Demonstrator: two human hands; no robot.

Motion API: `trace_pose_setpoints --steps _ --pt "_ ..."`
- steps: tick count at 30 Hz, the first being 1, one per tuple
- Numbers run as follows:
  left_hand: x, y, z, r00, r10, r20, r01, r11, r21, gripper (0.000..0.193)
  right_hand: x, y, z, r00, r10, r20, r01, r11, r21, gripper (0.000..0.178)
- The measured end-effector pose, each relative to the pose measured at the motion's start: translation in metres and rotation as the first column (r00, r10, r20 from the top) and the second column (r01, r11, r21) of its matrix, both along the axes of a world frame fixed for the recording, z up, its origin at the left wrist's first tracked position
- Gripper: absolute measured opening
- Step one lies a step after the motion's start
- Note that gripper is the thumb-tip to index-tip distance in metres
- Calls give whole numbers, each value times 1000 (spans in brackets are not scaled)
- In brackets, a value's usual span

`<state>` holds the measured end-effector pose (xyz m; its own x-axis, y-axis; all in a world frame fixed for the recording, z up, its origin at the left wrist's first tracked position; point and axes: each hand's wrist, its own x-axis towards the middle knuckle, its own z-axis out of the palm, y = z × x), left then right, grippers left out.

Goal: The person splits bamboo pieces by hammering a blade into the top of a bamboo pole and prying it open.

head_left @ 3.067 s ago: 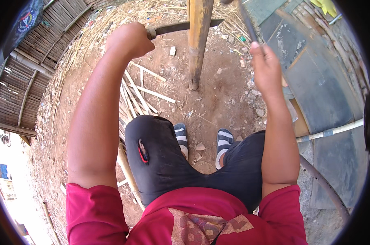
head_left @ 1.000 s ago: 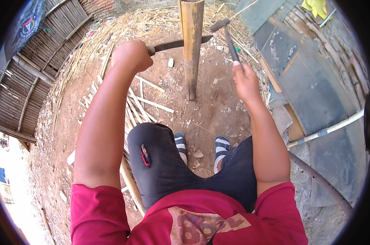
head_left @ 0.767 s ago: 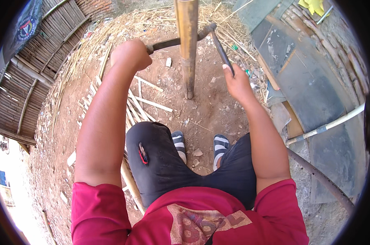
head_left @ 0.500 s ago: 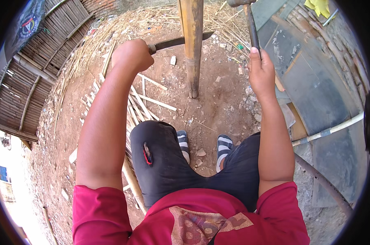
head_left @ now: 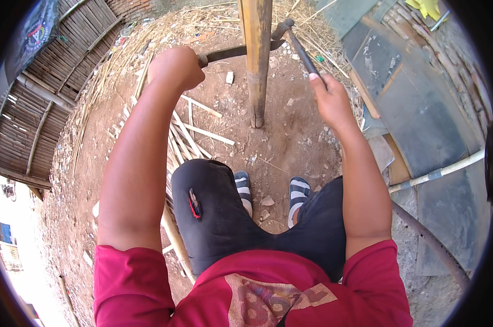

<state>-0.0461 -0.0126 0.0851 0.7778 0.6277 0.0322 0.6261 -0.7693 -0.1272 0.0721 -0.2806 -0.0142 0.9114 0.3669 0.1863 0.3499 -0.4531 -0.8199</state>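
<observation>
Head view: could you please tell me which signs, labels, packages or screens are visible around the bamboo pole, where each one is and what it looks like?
Banner: far upper left, hanging over the slatted bamboo wall; dark blue cloth with a round multicoloured emblem.
Shirt print: bottom centre, on the person's red shirt; a tan patch with dark red shapes.
No packages or screens can be made out.

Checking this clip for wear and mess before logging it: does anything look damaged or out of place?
Yes: the dark shorts have a torn slit on the left thigh, red showing through. Split bamboo strips lie scattered unevenly on the dirt beside the upright bamboo pole.
</observation>
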Motion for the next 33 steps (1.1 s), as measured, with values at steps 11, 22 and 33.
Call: trace_pose_setpoints --steps 11,22,33 --pt "0 10 -4 999 -20 36 19 999 31 28 10 6 -12 995 -26 96 20 998 64 45" --pt "3 -4 -2 1000 21 18 -22 998 53 28 4 -2 14 998 -5 69 1 998 61 43" --pt "-1 10 -5 1000 1 -31 -1 1000 9 29 8 -7 5 998 -60 20 56 986 155 45"
